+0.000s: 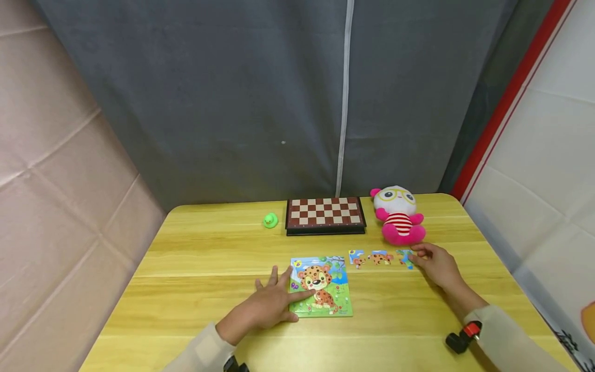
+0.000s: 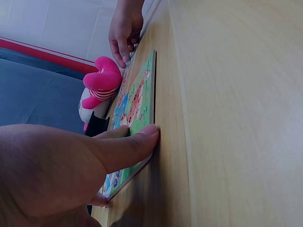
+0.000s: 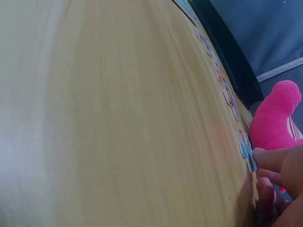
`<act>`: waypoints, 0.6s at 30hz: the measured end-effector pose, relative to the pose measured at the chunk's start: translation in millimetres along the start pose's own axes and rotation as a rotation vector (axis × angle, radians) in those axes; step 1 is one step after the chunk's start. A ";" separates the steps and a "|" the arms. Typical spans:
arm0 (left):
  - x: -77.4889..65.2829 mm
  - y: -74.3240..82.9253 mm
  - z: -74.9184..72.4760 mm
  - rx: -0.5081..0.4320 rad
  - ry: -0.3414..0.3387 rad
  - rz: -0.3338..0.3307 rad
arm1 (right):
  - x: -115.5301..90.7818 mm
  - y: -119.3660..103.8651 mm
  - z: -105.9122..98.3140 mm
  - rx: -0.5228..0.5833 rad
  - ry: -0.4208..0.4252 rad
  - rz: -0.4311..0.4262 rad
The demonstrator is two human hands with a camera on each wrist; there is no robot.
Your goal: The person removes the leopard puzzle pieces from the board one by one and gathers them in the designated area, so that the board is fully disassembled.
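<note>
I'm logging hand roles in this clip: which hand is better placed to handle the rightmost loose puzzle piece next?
Probably the right hand: it is at the rightmost loose piece, whereas the left hand rests on the puzzle board.

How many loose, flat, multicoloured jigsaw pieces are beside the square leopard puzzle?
3, in a row right of the puzzle: the left piece nearest it, the middle piece, the right piece at the bare right hand. Fingers may hide others.
</note>
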State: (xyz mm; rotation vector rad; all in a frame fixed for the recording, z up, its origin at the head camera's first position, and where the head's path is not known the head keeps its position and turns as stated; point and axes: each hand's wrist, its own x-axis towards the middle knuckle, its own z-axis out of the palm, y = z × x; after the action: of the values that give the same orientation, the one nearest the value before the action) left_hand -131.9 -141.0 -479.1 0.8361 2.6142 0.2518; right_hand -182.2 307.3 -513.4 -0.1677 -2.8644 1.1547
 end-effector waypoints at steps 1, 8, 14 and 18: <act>-0.3 0.3 -0.4 0.000 0.001 0.001 | -0.2 0.4 -0.3 0.001 0.001 -0.005; -0.8 0.8 -0.3 0.006 0.004 0.003 | -2.3 3.1 1.1 0.005 0.005 -0.026; -1.9 0.7 -0.3 0.015 0.014 0.006 | -8.1 1.0 1.7 0.042 -0.010 -0.020; -2.8 1.2 -0.3 0.015 0.017 0.005 | -12.3 -2.3 2.2 0.050 -0.017 -0.030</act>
State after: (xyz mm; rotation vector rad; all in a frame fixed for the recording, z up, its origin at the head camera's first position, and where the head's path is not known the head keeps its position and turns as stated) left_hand -129.3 -141.6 -477.7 0.8498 2.6335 0.2419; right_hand -170.3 302.6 -513.4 -0.1132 -2.8395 1.2263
